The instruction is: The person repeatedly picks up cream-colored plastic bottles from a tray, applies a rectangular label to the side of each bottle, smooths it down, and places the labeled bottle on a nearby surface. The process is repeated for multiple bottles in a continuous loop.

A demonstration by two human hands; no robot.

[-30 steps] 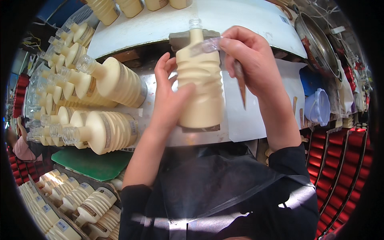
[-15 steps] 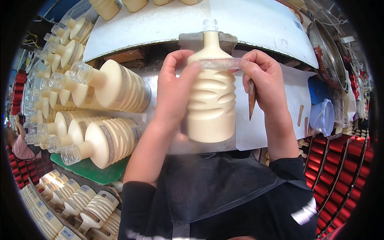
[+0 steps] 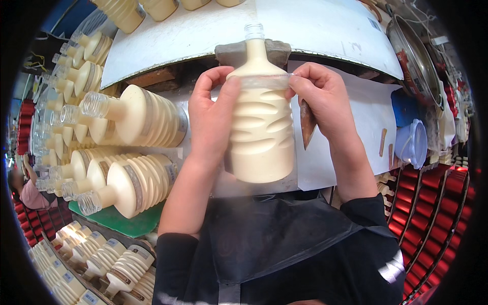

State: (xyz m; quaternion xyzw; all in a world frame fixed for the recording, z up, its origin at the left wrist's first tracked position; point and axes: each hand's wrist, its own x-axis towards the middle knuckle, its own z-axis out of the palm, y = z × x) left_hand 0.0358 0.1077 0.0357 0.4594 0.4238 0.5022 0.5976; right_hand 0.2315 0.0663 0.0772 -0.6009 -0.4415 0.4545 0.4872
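Note:
A cream-coloured glass bottle (image 3: 262, 134) with a clear threaded neck and wavy grooves lies in front of me, neck away, against a grey block (image 3: 277, 52). A clear strip label (image 3: 262, 81) with fine reddish print lies across its shoulder. My left hand (image 3: 213, 109) is curled at the bottle's left side, thumb pressing by the strip's left end; its fingertips are partly hidden. My right hand (image 3: 320, 94) pinches the strip's right end between thumb and forefinger. A brown pointed tool (image 3: 307, 124) is tucked in the same hand, tip toward me.
Several similar bottles (image 3: 147, 117) lie at the left, some over a green board (image 3: 119, 221). More fill a rack (image 3: 127, 272) at lower left. Right are a bluish bucket (image 3: 412, 145), a metal pan (image 3: 414, 63) and red racks (image 3: 427, 223). A person (image 3: 33, 190) is far left.
The strip's right part has come down closer against the bottle, and my right hand has moved in toward the bottle's side. The whole view has shifted slightly.

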